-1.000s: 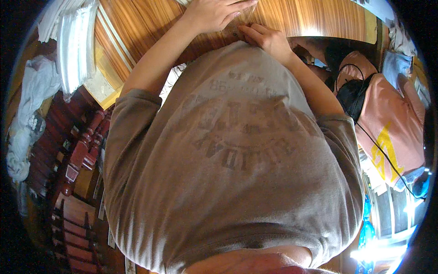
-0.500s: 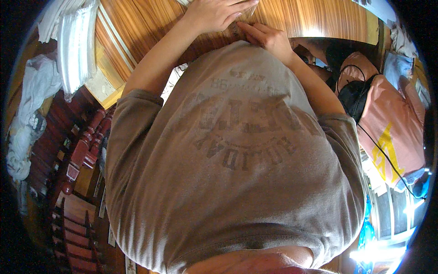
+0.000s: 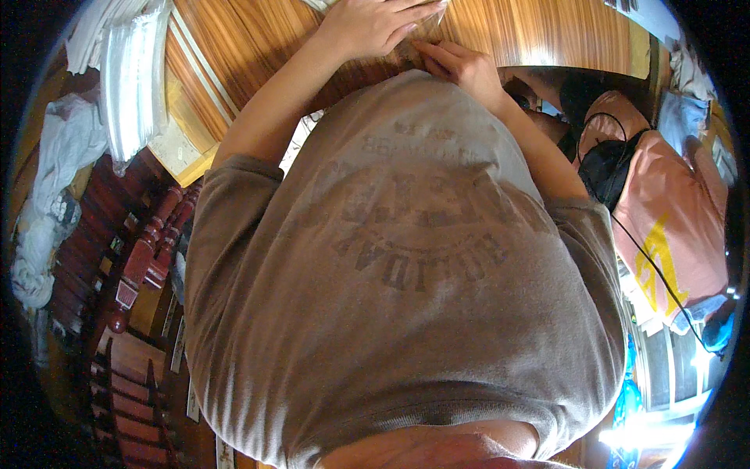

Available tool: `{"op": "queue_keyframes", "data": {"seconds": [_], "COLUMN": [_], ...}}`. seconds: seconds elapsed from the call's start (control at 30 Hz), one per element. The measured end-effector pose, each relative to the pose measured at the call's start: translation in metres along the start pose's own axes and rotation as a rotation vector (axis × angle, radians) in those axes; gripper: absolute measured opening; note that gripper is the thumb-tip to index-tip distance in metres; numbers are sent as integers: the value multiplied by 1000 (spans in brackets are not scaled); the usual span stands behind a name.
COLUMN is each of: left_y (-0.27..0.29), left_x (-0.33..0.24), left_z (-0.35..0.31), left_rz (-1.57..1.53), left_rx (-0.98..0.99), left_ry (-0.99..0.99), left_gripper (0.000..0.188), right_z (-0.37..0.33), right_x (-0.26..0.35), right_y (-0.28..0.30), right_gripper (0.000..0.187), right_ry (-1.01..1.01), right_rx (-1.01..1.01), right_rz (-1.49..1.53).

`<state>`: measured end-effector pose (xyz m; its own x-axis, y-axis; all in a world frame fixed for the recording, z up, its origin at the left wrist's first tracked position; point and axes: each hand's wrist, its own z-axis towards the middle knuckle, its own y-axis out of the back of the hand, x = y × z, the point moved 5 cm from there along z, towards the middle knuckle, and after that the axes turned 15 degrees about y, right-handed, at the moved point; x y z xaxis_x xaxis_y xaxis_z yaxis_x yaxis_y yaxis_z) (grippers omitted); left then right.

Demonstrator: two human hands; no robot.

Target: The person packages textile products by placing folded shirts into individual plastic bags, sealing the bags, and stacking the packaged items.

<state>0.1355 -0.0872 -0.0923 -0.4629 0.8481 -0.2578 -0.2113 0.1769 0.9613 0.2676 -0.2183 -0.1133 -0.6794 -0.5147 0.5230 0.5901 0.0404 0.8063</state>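
At the top of the head view, both of my hands are close together over the near edge of the wood-grain table point(image 3: 547, 35). My left hand point(image 3: 371, 27) reaches in with its fingers pointing right and the thumb below them, closed on what looks like a thin piece of clear plastic film point(image 3: 441, 14). Just below and to the right, my right hand point(image 3: 467, 72) has its fingers curled and pressed together, the index finger pointing left toward the film. Whatever lies between those fingertips is too small to make out. The frame's upper edge cuts off part of the left hand.
Clear plastic sleeves point(image 3: 133, 86) hang over the table's left side. A dark red wooden railing point(image 3: 144, 250) stands at the left, near whitish plastic bags point(image 3: 66, 156). On the right are a pink bag point(image 3: 664, 211) with a yellow mark and a black cable point(image 3: 648, 262).
Both hands stay at nearly the same spot by the table edge. The left hand has shifted very slightly right, and the whole view has moved a little.
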Motion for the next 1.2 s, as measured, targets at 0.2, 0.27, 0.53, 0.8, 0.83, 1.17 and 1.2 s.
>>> {"op": "queue_keyframes", "data": {"seconds": [0.2,0.27,0.53,0.8,0.83,1.17,1.2], "left_y": [5,7,-6,-11,-12,-17,-22], "left_x": [-2,-2,-2,-10,-9,41,46], "left_z": [1,2,-34,-52,-51,-58,-56], "left_rz": [-41,-46,-203,-120,-117,-1044,-1118], "left_rx": [16,-13,-8,-268,-261,-24,-22], "left_ry": [15,19,83,412,426,794,758], "left_gripper": [58,57,63,29,24,21,23], "right_z": [2,-4,5,24,34,88,98], "right_x": [-1,-4,-13,-47,-44,-31,-34], "right_y": [0,-2,32,51,57,34,34], "right_gripper": [46,46,30,41,41,37,29], "right_ry": [-25,-23,-181,-50,-7,60,14], "right_rx": [116,111,-169,-259,-247,104,115], "right_rz": [9,-9,175,129,130,2,96]}}
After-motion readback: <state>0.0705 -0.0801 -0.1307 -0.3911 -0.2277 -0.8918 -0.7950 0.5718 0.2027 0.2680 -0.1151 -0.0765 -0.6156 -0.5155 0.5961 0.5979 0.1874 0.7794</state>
